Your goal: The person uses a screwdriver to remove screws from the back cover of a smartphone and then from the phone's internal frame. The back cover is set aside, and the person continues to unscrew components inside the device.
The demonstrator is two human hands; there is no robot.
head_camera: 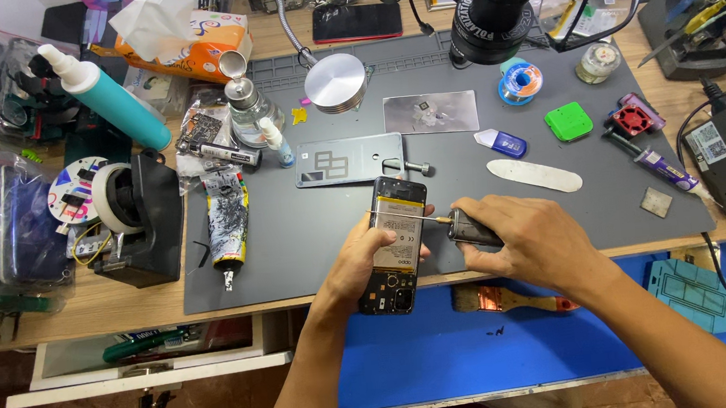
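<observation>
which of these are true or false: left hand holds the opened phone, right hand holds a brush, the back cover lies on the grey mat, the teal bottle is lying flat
1. The left hand holds the opened phone. True.
2. The right hand holds a brush. False: it holds a screwdriver with its tip at the phone; the brush lies on the blue surface.
3. The back cover lies on the grey mat. True.
4. The teal bottle lies on the mat. False: it lies off the mat, at the desk's left.

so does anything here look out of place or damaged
The phone in the left hand has its back cover off, lying apart on the grey mat. A drawer hangs open at left.
</observation>
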